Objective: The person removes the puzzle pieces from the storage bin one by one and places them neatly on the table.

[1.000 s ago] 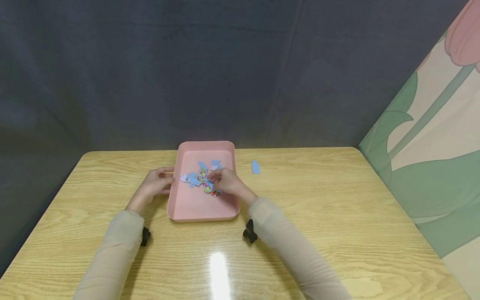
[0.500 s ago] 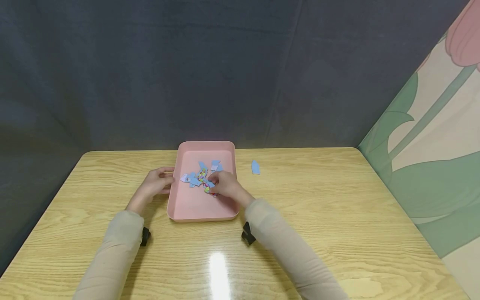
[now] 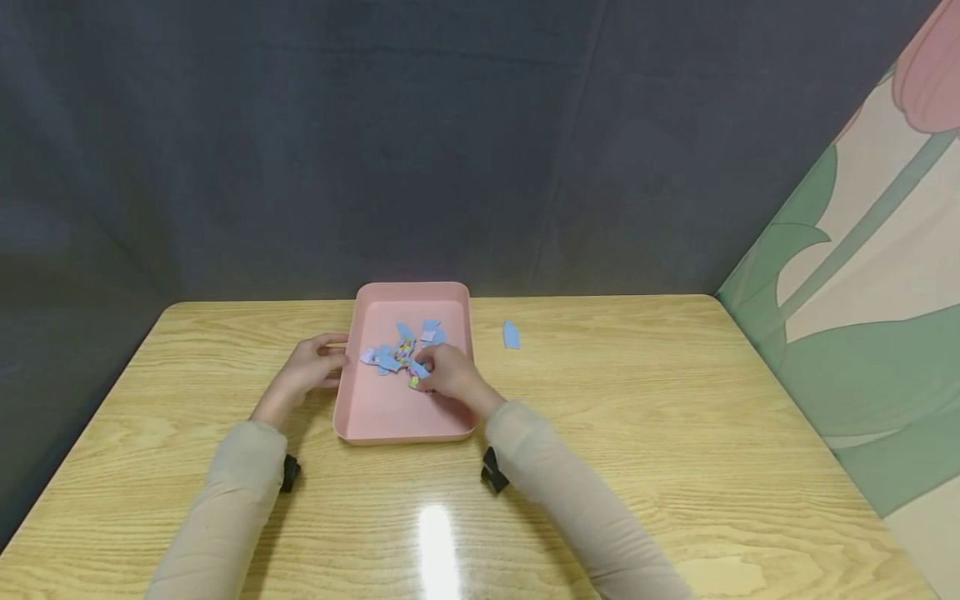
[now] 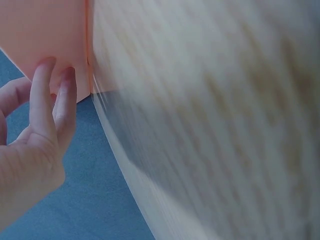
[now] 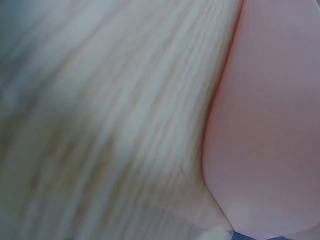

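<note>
A pink tray [image 3: 375, 417] lies on the table with several flat, irregular pieces, blue, pale pink and multicoloured, heaped in its middle. My left hand [image 3: 303, 367] is at the tray's left side; in the left wrist view its extended fingers [image 4: 42, 100] touch the outer wall. Reaching over the right rim, my right hand [image 3: 453, 375] has curled fingers and thumb about a flat blue piece [image 3: 418, 369] on the heap. The fingers cover part of the heap. In the right wrist view only the tray's outer wall [image 5: 260, 125] and the table show, not the hand.
One more blue piece [image 3: 511, 334] lies on the wooden table [image 3: 637, 417], right of the tray. A dark curtain [image 3: 450, 150] hangs behind the table's far edge. Fabric with a flower print [image 3: 870, 333] stands along the right side.
My right hand has come slightly down and nearer over the heap, covering the multicoloured piece at its lower right. My left hand and the tray stay in place.
</note>
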Motion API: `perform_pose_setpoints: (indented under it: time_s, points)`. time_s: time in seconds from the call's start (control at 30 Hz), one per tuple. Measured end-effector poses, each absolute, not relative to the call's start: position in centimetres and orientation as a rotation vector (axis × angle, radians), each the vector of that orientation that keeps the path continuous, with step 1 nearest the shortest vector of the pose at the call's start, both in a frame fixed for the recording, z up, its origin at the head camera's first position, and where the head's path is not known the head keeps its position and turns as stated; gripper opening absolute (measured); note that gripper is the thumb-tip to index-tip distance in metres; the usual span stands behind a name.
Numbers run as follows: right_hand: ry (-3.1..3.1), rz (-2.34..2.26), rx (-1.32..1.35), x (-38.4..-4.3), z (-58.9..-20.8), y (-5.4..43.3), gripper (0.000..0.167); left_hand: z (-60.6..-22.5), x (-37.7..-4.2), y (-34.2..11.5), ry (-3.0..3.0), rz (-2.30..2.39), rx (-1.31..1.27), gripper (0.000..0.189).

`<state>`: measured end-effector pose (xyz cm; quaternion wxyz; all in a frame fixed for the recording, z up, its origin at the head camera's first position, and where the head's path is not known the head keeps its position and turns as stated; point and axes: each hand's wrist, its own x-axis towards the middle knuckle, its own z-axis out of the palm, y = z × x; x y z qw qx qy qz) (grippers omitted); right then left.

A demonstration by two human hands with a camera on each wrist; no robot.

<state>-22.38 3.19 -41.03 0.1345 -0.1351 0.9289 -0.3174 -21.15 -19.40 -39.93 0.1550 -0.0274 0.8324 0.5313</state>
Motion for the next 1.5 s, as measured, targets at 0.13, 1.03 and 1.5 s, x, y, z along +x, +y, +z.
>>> perform_pose_setpoints:
  time_s: [0.13, 1.03, 1.5]
  points:
    - [2.681, -0.928, -0.383, -22.3, -40.9, 3.2, 0.036, -39.9, -21.0, -19.4, 2.386, 1.521, -0.074, 0.052]
    - [2.243, -1.519, -0.262, -23.5, -39.2, 5.8, 0.036, -40.0, -21.2, -19.4, 2.371, 1.53, -0.075, 0.053]
    - [2.144, -1.779, -0.068, -25.2, -38.6, 11.0, 0.044, -39.8, -21.3, -19.5, 2.339, 1.543, -0.093, 0.054]
